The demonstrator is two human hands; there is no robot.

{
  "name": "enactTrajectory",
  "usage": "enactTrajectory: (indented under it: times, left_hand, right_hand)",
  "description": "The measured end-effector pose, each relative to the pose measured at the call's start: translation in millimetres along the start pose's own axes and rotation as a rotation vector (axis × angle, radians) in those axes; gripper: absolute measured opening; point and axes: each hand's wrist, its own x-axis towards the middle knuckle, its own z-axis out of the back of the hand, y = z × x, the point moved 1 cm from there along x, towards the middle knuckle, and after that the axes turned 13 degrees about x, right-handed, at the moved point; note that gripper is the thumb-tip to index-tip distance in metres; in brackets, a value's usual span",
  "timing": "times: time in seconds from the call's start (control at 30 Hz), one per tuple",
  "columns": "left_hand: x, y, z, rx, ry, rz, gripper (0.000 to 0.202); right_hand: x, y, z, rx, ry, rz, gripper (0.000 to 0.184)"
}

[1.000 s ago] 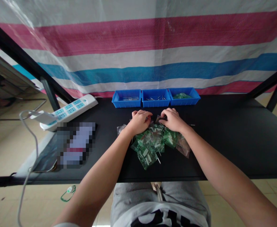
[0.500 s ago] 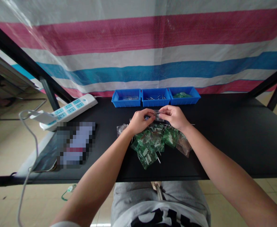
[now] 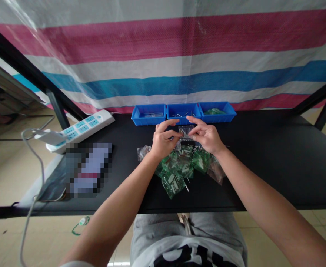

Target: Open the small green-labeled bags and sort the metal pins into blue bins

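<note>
Between my two hands is a small clear plastic bag, held just above the far side of a pile. My left hand pinches its left edge between thumb and a finger, the index finger raised. On the other side, my right hand grips the bag's right edge, its index finger stretched out toward the trays. What the bag contains is too small to make out. Below lies a heap of green plastic bags mixed with clear bags and thin metal pins.
Three blue trays stand in a row behind my hands: the left tray holds clear bags, the middle tray metal pins, the right tray green bags. At left on the black table lie a white power strip and a blurred-out flat object.
The fingers of both hands have spread and the index fingers lifted, so more of the clear bag shows between them. The pile and trays stay put.
</note>
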Motion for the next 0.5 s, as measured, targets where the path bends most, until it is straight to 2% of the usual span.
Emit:
enactTrajectory:
  times: [0.2, 0.33, 0.43, 0.5]
  left_hand:
    - [0.3, -0.1, 0.0, -0.005, 0.04, -0.021, 0.014]
    - [-1.2, -3.9, 1.1, -0.032, 0.064, 0.033, 0.008]
    - [-3.7, -5.3, 0.7, -0.07, 0.069, 0.118, 0.034]
    - [-4.1, -5.5, 0.6, -0.093, 0.079, 0.132, 0.04]
  right_hand:
    - [-1.6, 0.4, -1.1, 0.062, -0.081, 0.041, 0.01]
    - [-2.6, 1.6, -3.0, 0.053, -0.151, -0.044, 0.018]
    - [-2.1, 2.0, -5.5, 0.122, -0.184, -0.134, 0.027]
    - [-1.3, 2.0, -6.8, 0.183, -0.184, -0.171, 0.032]
